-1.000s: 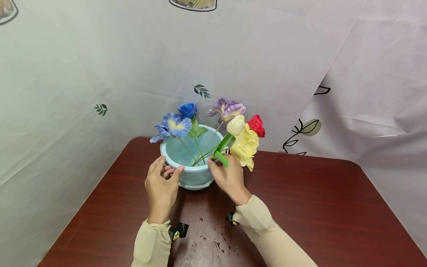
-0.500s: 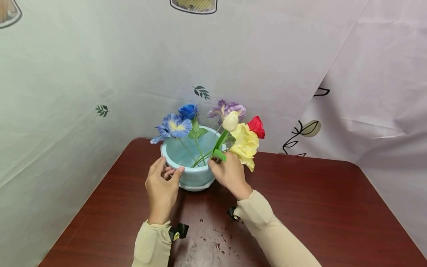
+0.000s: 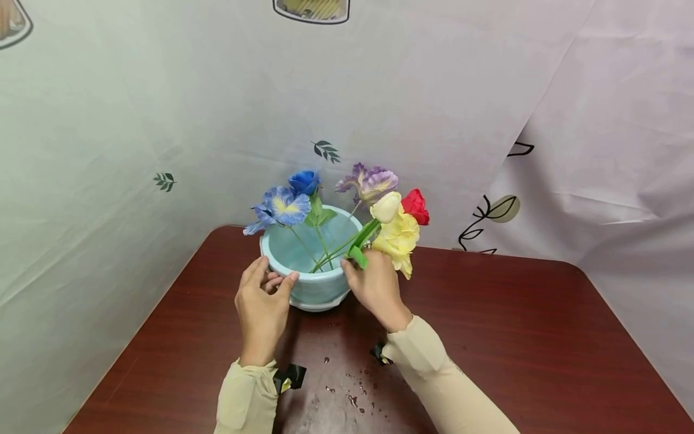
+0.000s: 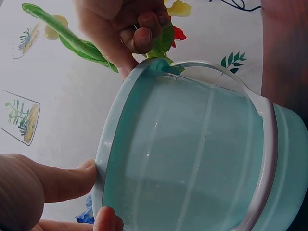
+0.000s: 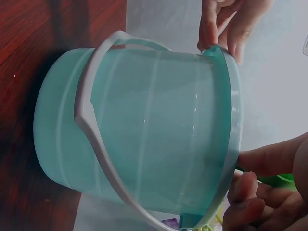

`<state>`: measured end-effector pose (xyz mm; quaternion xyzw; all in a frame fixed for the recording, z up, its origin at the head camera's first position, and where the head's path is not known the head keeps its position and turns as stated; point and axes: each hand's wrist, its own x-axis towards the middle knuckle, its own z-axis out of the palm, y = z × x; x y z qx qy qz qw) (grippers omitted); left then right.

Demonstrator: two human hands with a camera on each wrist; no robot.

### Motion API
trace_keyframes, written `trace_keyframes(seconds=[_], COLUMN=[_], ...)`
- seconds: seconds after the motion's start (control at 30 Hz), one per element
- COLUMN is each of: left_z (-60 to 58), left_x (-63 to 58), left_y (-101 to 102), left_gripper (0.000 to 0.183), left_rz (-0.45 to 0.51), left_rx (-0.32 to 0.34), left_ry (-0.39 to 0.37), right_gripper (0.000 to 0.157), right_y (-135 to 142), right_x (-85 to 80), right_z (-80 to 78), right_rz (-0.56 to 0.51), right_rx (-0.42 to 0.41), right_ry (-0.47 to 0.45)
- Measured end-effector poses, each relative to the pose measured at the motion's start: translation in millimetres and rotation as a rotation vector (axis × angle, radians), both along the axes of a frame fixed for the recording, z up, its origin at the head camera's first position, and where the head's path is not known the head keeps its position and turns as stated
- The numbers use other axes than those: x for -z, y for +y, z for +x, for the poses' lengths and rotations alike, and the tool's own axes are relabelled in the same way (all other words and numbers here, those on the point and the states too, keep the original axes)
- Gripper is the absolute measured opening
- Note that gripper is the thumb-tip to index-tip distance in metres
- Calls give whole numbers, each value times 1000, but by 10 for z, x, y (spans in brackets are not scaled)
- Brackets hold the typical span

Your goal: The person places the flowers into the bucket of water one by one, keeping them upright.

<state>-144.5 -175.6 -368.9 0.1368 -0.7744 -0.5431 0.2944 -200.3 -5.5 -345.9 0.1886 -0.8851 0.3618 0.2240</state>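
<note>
A light-blue plastic bucket point(image 3: 317, 292) stands on the table with several artificial flowers leaning out of it. My left hand point(image 3: 264, 310) grips its rim at the near left, thumb and fingers on either side. At the right of the rim, my right hand point(image 3: 375, 286) pinches the green stem of a white tulip point(image 3: 386, 207), which tilts to the right. The thumb of that hand lies against the rim in the right wrist view. A yellow flower point(image 3: 400, 241) and a red flower point(image 3: 415, 207) droop just beyond it. The bucket's pale handle point(image 5: 98, 149) hangs down its near side.
A blue iris point(image 3: 287, 205) and a blue rose point(image 3: 305, 182) lean out at the left, a purple iris point(image 3: 371, 184) at the back. Water drops point(image 3: 353, 400) lie on the dark red table point(image 3: 504, 325). A printed white cloth point(image 3: 233, 108) hangs close behind.
The tulip's head swung left and slightly up, then back right and slightly lower, as my right hand shifted a little. My left hand has stayed on the rim.
</note>
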Motion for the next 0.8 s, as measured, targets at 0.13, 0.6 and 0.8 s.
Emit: trace_keyframes(seconds=[0.13, 0.6, 0.8], left_z=[-5, -7, -2], left_x=[8, 8, 0], left_y=[4, 7, 4], left_gripper=[62, 61, 62], left_rz=[-4, 12, 16], left_rx=[-4, -5, -1], left_ry=[9, 11, 2], right_gripper=[29, 23, 6], right_y=[8, 49, 64], right_x=[7, 65, 76], right_z=[24, 69, 112], right_rz=[-56, -163, -190], right_rx=[2, -4, 10], right_ry=[-27, -26, -59])
